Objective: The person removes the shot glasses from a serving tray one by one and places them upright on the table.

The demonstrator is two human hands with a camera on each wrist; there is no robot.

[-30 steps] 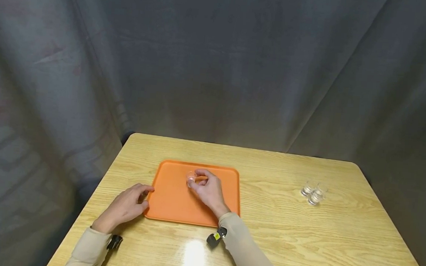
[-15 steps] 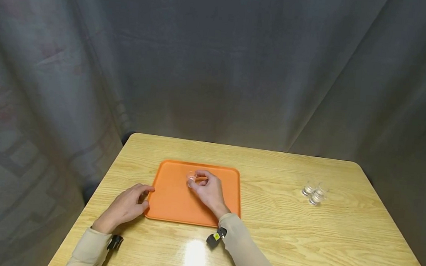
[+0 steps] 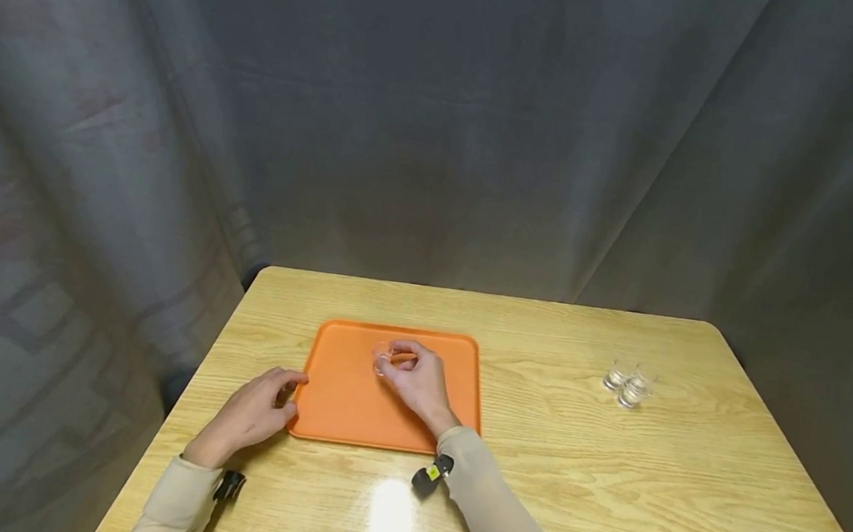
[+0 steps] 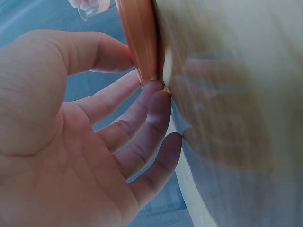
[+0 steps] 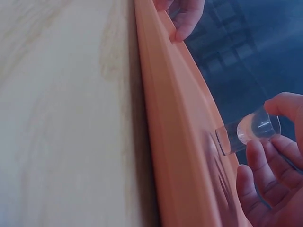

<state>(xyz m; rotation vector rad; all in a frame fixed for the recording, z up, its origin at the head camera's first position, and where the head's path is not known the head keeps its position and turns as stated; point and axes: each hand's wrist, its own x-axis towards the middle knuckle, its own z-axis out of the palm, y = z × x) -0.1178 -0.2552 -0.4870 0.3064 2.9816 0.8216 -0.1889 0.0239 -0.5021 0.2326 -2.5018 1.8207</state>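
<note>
An orange tray [image 3: 354, 415] lies on the left part of the wooden table. My right hand [image 3: 423, 385] pinches a small clear shot glass [image 3: 381, 361] between thumb and fingers, over the tray's upper middle. In the right wrist view the same shot glass [image 5: 246, 130] is close to the tray's surface; whether it touches is hard to tell. My left hand [image 3: 253, 409] rests at the tray's left rim. In the left wrist view its thumb and index fingertips touch the tray rim [image 4: 137, 35], while the other fingertips lie near the tabletop, loosely bent.
Three more clear shot glasses [image 3: 629, 385] stand close together on the right part of the table [image 3: 605, 480]. Behind the table hangs a grey curtain [image 3: 437, 133], which also runs along both sides. Glare lies on the table near the front edge.
</note>
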